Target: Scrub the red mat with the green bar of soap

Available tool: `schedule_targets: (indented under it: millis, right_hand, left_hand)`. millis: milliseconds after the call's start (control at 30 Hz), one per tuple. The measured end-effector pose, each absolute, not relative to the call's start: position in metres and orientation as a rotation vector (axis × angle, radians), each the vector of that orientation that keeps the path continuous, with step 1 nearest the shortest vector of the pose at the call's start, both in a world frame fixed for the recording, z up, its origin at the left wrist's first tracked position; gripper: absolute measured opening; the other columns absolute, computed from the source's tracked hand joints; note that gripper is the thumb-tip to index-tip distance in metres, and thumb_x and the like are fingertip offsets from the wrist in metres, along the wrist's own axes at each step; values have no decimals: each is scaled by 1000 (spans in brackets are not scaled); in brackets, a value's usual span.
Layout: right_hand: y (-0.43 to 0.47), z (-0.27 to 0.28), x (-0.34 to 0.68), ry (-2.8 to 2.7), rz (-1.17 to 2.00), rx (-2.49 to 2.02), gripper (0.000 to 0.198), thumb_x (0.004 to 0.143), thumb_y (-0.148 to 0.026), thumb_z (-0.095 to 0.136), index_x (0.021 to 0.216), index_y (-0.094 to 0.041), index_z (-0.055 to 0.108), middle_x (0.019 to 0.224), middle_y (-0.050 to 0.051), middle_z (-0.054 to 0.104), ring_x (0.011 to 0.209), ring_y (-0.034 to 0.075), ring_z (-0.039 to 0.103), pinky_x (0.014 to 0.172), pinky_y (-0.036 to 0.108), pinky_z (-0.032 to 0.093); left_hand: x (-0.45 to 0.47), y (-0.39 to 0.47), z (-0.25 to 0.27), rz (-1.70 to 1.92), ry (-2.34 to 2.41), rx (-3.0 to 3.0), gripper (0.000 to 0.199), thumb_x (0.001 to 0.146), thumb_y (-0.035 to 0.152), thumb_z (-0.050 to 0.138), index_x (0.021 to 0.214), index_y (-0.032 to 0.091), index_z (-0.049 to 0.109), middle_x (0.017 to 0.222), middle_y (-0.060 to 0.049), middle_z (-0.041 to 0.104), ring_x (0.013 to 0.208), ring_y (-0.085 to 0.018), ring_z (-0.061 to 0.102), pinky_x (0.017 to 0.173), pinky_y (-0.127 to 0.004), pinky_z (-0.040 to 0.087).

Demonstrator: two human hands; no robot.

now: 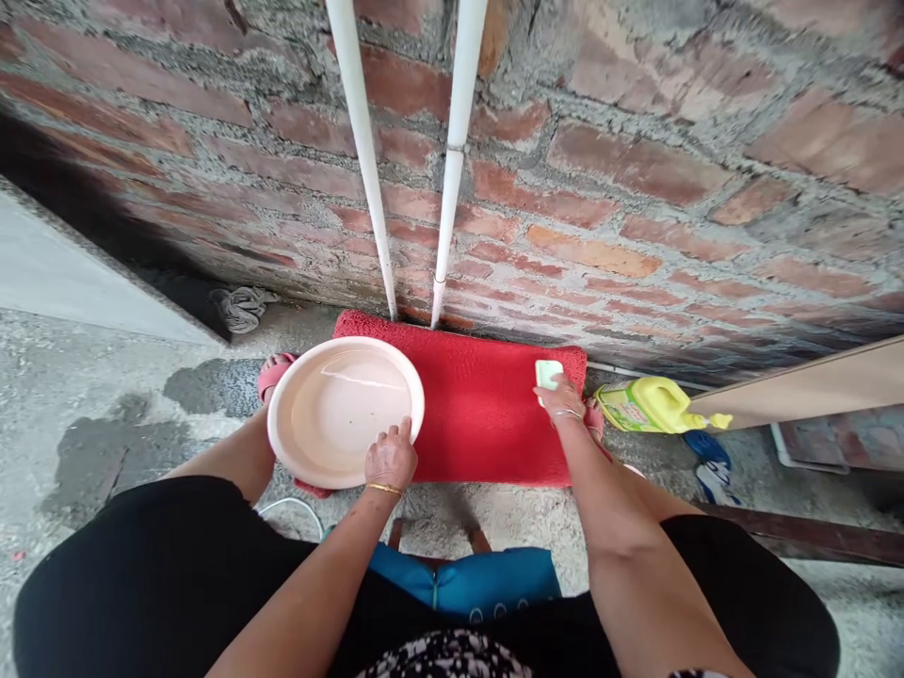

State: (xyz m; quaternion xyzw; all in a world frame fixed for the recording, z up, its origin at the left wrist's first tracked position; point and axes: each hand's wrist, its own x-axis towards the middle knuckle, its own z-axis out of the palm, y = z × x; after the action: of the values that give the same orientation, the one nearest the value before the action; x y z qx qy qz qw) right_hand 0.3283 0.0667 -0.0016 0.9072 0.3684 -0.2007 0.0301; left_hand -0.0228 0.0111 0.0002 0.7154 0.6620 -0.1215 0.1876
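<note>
A pale pink basin [285, 443] with shallow clear water sits on the left part of a red mat [473, 405]. My left hand [392, 457] is on the basin's near right rim, fingers bent over its inner side; the thumb is hidden. At the mat's right end, my right hand [561, 395] grips a pale green block [548, 370] that looks like a scrub brush. Its underside is out of sight, against or just above the mat. Right of this hand, a yellow jug [646, 403] lies tilted on the floor.
Two white pipes [452, 188] run down the brick wall [600, 179] to the mat's far edge. A grey cloth [241, 308] lies by a pale panel [91, 264] at left. My pink sandals [269, 374] flank the mat. Blue fabric [480, 576] is below my lap.
</note>
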Motion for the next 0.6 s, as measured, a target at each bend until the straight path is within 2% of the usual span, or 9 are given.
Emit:
schedule_targets:
  millis: [167,400,600]
  right_hand:
    - [50,15,354,916,-528,2860,59,73,-52,58,123,-22,47,116,16,51,105,30,54,84,41,41]
    - [124,8,202,1635,-701,2578,56,69,-53,62,118,-31,49,113,3,51,97,20,56,79,30,42]
    - [166,-7,100,1999,-801,2302,47,75,-50,55,118,-30,51,109,4,51,94,21,55,78,32,42]
  left_hand:
    - [-23,10,0,-296,1871,2025,47,83,15,36,130,22,42,98,-10,59,89,-22,57,70,-32,45]
    - [-24,9,1,-280,1883,2031,46,83,14,36,127,23,44,95,-10,59,87,-21,57,69,-31,45]
    - [-23,9,0,-319,1881,2035,48,83,16,37,131,22,42,96,-10,58,87,-21,56,70,-32,45]
